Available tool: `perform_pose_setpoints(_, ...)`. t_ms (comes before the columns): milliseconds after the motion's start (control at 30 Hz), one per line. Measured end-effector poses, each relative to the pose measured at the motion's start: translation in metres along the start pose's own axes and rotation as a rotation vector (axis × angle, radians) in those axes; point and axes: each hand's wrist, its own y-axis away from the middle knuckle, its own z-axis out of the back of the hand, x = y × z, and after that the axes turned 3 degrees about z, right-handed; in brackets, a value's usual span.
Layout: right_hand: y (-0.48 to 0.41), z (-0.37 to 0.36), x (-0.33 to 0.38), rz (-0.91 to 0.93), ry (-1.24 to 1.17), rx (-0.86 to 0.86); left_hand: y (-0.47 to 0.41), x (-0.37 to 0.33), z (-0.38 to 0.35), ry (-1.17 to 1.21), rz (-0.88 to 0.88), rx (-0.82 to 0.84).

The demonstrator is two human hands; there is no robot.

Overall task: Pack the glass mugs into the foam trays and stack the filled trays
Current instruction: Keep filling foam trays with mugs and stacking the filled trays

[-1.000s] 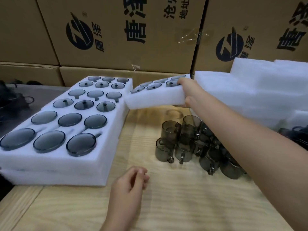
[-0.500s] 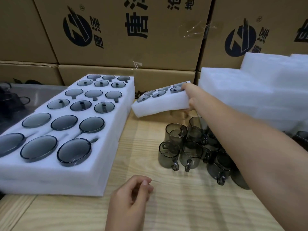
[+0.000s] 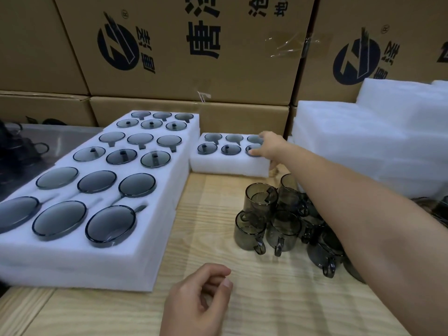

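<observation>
At the back of the pale wooden table (image 3: 208, 214), the right hand (image 3: 270, 146) grips the right end of the small white foam tray (image 3: 230, 167) of six smoky glass mugs (image 3: 230, 149); the left hand (image 3: 198, 297) idles empty, loosely curled. The tray should sit flat before that grip lets go.
</observation>
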Motion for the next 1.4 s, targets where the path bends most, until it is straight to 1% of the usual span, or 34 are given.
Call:
perform_pose_setpoints(33, -0.002, -0.004, 0.000, -0.031, -0.001, -0.005, 0.000, 0.000, 0.000, 0.001, 0.012, -0.005)
perform_pose_setpoints(100, -0.006, -0.009, 0.001, -0.059, -0.039, 0.046, -0.001, 0.000, -0.002, -0.006, 0.023, -0.011)
perform_pose_setpoints(200, -0.009, -0.009, 0.005, -0.089, -0.273, 0.190, 0.000, 0.000, -0.002, -0.009, 0.015, -0.014)
perform_pose_setpoints(267, -0.002, -0.005, 0.007, -0.086, -0.349, 0.226, -0.001, 0.003, -0.001, -0.020, 0.022, -0.018)
perform_pose_setpoints(367, 0.018, 0.003, 0.016, 0.053, -0.230, 0.181, -0.003, 0.008, 0.000, -0.059, 0.042, -0.011)
perform_pose_setpoints(433, 0.039, 0.015, 0.026, 0.184, -0.203, 0.074, -0.003, 0.008, 0.000, -0.057, 0.051, -0.009)
perform_pose_setpoints(467, 0.049, 0.022, 0.030, 0.253, -0.174, -0.017, -0.003, 0.008, 0.000, -0.041, 0.047, -0.010)
perform_pose_setpoints(533, 0.066, 0.042, 0.030, 0.351, -0.023, -0.287, -0.003, 0.007, 0.000, -0.008, 0.047, -0.006)
perform_pose_setpoints(600, 0.078, 0.065, 0.017, 0.387, 0.283, -0.576, -0.004, 0.010, 0.000, 0.009, 0.055, -0.002)
perform_pose_setpoints(633, 0.080, 0.076, 0.005, 0.343, 0.463, -0.644, -0.005, 0.013, 0.001, 0.003, 0.055, -0.008)
perform_pose_setpoints(667, 0.082, 0.085, -0.008, 0.252, 0.615, -0.625, -0.006, 0.015, 0.001, -0.007, 0.057, -0.020)
perform_pose_setpoints(700, 0.086, 0.092, -0.020, 0.133, 0.717, -0.534, -0.007, 0.016, 0.001, -0.007, 0.061, -0.034)
perform_pose_setpoints(733, 0.090, 0.096, -0.031, 0.018, 0.758, -0.426, -0.008, 0.016, 0.000, -0.001, 0.065, -0.048)
perform_pose_setpoints(767, 0.093, 0.096, -0.038, -0.060, 0.753, -0.345, -0.008, 0.016, 0.000, 0.003, 0.066, -0.060)
perform_pose_setpoints(800, 0.094, 0.094, -0.043, -0.081, 0.731, -0.319, -0.009, 0.017, 0.000, 0.000, 0.065, -0.070)
perform_pose_setpoints(1033, 0.114, 0.089, -0.036, 0.033, 0.656, -0.475, -0.011, 0.020, -0.003, -0.008, 0.088, -0.100)
perform_pose_setpoints(1133, 0.146, 0.096, -0.029, 0.135, 0.587, -0.547, -0.010, 0.018, -0.003, -0.010, 0.104, -0.097)
perform_pose_setpoints(1267, 0.223, 0.088, -0.027, 0.350, 0.440, -0.655, -0.005, 0.007, -0.002, 0.068, 0.150, -0.109)
perform_pose_setpoints(1333, 0.273, 0.072, -0.034, 0.473, 0.329, -0.760, 0.004, 0.001, -0.003, 0.110, 0.143, -0.088)
perform_pose_setpoints(1400, 0.322, 0.054, -0.042, 0.569, 0.186, -0.817, 0.017, -0.004, -0.004, 0.203, 0.150, -0.094)
